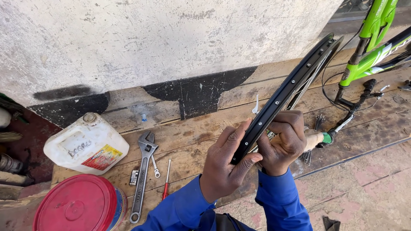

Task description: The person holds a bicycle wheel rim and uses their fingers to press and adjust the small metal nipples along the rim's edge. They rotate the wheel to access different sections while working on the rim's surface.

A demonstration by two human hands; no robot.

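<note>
While both hands pinch wheel rim (287, 87) at near end, left hand (224, 164) and right hand (284, 143) grip pressed on edges, rim standing tilted above boards: slip risk, far end swinging into green bike frame (368, 55), spokes (306, 92) bending.

black rim (286, 92) with silver dots, lime green bike frame (371, 51), red bucket lid (72, 209), white jug (85, 144), blue sleeves (282, 205)

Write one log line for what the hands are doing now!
left hand: holds wheel rim | right hand: grips rim | nearby: wrench
</note>
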